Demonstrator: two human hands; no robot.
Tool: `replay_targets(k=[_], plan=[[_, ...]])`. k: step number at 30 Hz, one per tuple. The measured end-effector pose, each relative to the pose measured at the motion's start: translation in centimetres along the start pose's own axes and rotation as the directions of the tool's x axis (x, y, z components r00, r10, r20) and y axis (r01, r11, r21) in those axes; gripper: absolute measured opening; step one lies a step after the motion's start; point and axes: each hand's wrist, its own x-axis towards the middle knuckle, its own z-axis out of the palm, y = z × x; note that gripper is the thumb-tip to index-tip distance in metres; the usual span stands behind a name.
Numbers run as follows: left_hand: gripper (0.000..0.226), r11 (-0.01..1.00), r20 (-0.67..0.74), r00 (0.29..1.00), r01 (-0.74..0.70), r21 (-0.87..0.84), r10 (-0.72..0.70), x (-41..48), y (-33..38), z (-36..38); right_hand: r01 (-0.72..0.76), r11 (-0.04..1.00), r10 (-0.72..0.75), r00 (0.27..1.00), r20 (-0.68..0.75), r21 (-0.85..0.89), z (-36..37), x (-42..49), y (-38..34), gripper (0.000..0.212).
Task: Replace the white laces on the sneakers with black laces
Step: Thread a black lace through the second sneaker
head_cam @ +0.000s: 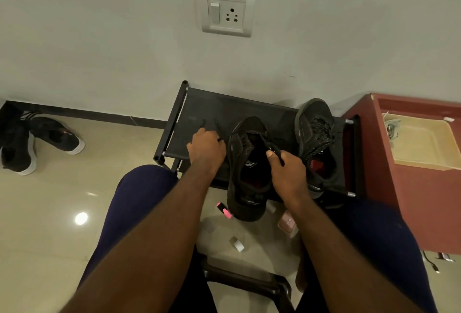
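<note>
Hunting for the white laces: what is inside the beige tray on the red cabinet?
A pale cord tangle, probably laces, lies at the left end of the tray. Anything beneath the tangle is covered.

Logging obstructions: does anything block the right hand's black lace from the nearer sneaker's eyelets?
Nothing visible does. The right hand pinches the black lace directly over the sneaker; the left hand sits beside it.

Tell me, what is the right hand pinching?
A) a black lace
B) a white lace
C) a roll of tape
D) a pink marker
A: the right hand pinches a black lace between thumb and fingers, and the lace runs up to the open black shoe lying on the rack.
</note>
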Motion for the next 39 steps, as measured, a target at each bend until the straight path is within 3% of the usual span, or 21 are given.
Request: replay_targets(k=[3, 4, 6, 8, 10, 11, 13, 15, 17, 19, 21, 22, 24, 26, 27, 29, 32, 36, 39], plan=[[0.022, 0.939, 0.070, 0.998, 0.025, -0.342, -0.001, -0.6, 1.4, -3.3, -0.019, 0.999, 0.022, 0.997, 0.068, -0.045, -0.4, 0.0, -0.6, 0.023], [0.020, 0.838, 0.150, 0.989, 0.094, -0.538, -0.015, -1.1, 1.9, -4.4, -0.006, 0.998, 0.008, 0.999, 0.041, -0.057, -0.7, -0.2, -1.0, 0.023], [0.012, 0.465, 0.362, 0.932, 0.320, -0.826, 0.001, -2.2, 3.2, -6.3, 0.071, 0.997, -0.071, 0.994, -0.082, -0.006, -1.5, -0.9, -2.4, 0.032], [0.008, 0.041, 0.476, 0.873, 0.474, -0.879, 0.104, -2.6, 4.2, -7.3, 0.170, 0.974, -0.160, 0.984, -0.080, 0.148, -1.9, -1.7, -4.7, 0.032], [0.010, -0.271, 0.495, 0.855, 0.519, -0.811, 0.158, -2.6, 5.1, -7.5, 0.188, 0.945, -0.227, 0.966, 0.121, 0.268, -1.6, -2.7, -6.6, 0.033], [0.011, -0.356, 0.497, 0.852, 0.522, -0.775, 0.165, -2.7, 5.4, -7.4, 0.174, 0.943, -0.241, 0.944, 0.225, 0.282, -1.2, -3.1, -7.1, 0.029], [0.013, -0.428, 0.491, 0.857, 0.507, -0.748, 0.156, -2.6, 5.7, -7.2, 0.108, 0.942, -0.223, 0.909, 0.352, 0.317, -0.8, -3.9, -7.3, 0.020], [0.015, -0.444, 0.480, 0.873, 0.463, -0.767, 0.081, -2.1, 5.1, -6.9, -0.004, 0.907, -0.172, 0.909, 0.380, 0.420, -1.5, -4.2, -7.1, 0.019], [0.014, -0.390, 0.466, 0.883, 0.408, -0.825, -0.062, -1.2, 3.5, -6.5, -0.117, 0.806, -0.109, 0.934, 0.339, 0.580, -3.3, -4.0, -6.9, 0.021], [0.020, -0.345, 0.464, 0.867, 0.386, -0.855, -0.180, -0.2, 1.8, -5.9, -0.140, 0.704, -0.077, 0.960, 0.270, 0.696, -5.5, -3.3, -6.8, 0.026], [0.029, -0.285, 0.494, 0.837, 0.426, -0.859, -0.236, 0.4, 0.7, -5.3, -0.112, 0.681, -0.062, 0.976, 0.210, 0.724, -7.2, -2.4, -6.6, 0.028], [0.032, -0.210, 0.516, 0.829, 0.476, -0.854, -0.217, 0.2, 0.8, -5.4, -0.103, 0.700, -0.051, 0.980, 0.193, 0.707, -7.6, -2.1, -6.6, 0.028], [0.047, 0.119, 0.570, 0.816, 0.577, -0.808, -0.093, -1.1, 1.5, -5.9, -0.099, 0.788, -0.028, 0.980, 0.195, 0.607, -7.3, -2.1, -6.5, 0.028], [0.063, 0.437, 0.638, 0.765, 0.545, -0.715, 0.089, -3.1, 2.9, -6.4, -0.089, 0.868, -0.035, 0.970, 0.239, 0.488, -6.3, -2.4, -6.6, 0.027], [0.063, 0.493, 0.662, 0.726, 0.514, -0.702, 0.185, -4.1, 3.8, -6.5, -0.085, 0.892, -0.048, 0.959, 0.279, 0.444, -5.8, -2.6, -6.7, 0.028], [0.053, 0.436, 0.651, 0.683, 0.501, -0.748, 0.331, -5.5, 5.0, -6.2, -0.083, 0.923, -0.070, 0.924, 0.375, 0.376, -4.9, -2.9, -6.7, 0.031], [0.044, 0.359, 0.581, 0.736, 0.468, -0.808, 0.347, -5.8, 5.2, -5.8, -0.087, 0.955, -0.052, 0.893, 0.447, 0.285, -4.7, -2.9, -6.8, 0.031], [0.022, 0.311, 0.455, 0.858, 0.376, -0.873, 0.239, -5.0, 4.7, -5.2, -0.088, 0.971, -0.061, 0.806, 0.589, 0.222, -5.8, -2.8, -6.0, 0.022], [0.021, 0.372, 0.291, 0.953, 0.241, -0.896, 0.084, -3.8, 4.4, -5.7, -0.101, 0.985, 0.013, 0.853, 0.522, 0.139, -6.4, -2.8, -5.4, 0.023]])
